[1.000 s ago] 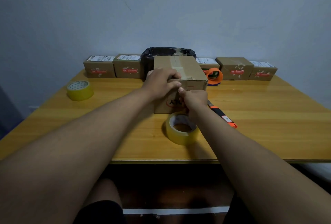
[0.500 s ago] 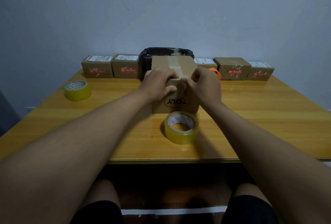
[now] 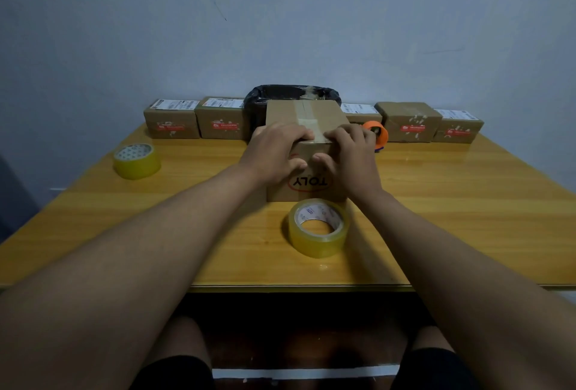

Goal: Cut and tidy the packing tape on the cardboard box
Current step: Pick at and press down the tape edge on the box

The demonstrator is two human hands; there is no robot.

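A brown cardboard box point(image 3: 280, 114) printed "TOLY" upside down stands at the table's middle. A strip of clear packing tape point(image 3: 307, 117) runs along its top and over the near edge. My left hand point(image 3: 274, 153) and my right hand point(image 3: 352, 156) both clasp that near top edge, fingers on the lid and thumbs pressed on the front face, either side of the tape's end. A yellowish roll of packing tape point(image 3: 318, 227) lies flat just in front of the box.
A second tape roll point(image 3: 137, 160) sits at the left. An orange tape dispenser point(image 3: 375, 132) stands right of the box. Several small labelled boxes point(image 3: 171, 120) line the back edge around a black-bagged bin point(image 3: 291, 96). The wooden table point(image 3: 467, 202) ends near my knees.
My right hand rose from the lower front face to the box's top edge. The box turned square to me. The orange-and-black cutter on the table is now hidden by my right arm.
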